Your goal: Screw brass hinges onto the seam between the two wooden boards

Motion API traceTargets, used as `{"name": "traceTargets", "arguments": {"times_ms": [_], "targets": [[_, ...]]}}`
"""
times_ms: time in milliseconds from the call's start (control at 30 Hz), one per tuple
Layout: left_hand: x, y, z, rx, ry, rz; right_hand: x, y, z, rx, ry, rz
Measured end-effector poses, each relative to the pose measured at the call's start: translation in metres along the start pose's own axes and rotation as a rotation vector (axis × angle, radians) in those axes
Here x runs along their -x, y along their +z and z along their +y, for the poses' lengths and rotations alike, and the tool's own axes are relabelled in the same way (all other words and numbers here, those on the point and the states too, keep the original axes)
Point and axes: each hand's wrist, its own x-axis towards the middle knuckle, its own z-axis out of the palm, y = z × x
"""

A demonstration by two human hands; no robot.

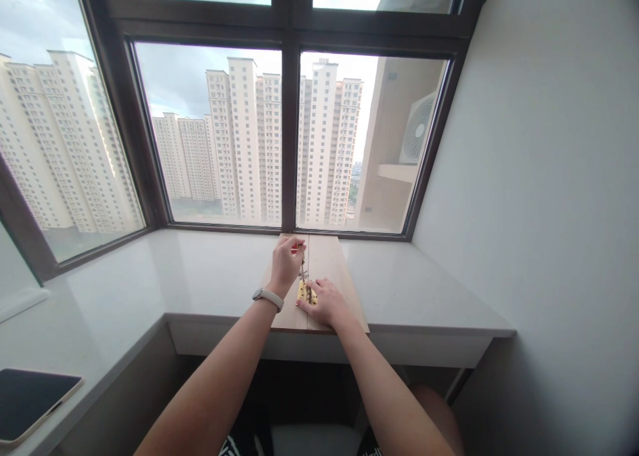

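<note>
My left hand, wearing a watch on its wrist, is raised over a light wooden board with thumb and fingers pinched together. From the pinch a thin brownish strand runs down towards a small yellow piece with dark marks. A bit of red shows at the left fingertips; its kind is too small to tell. My right hand lies low on the board, thumb and fingers closed around the yellow piece, partly hiding it.
The board rests on a white counter beneath a dark window frame. A tablet-like device with a dark screen lies at the lower left. A white wall stands on the right, and the counter's front edge is close to my forearms.
</note>
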Motion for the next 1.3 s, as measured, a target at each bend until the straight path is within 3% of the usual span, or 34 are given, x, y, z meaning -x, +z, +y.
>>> {"name": "traceTargets", "arguments": {"times_ms": [1300], "targets": [[-0.0019,-0.0002,0.0063,-0.006,0.012,-0.036,-0.0004,0.0018,0.0020,-0.012,-0.013,0.015]]}}
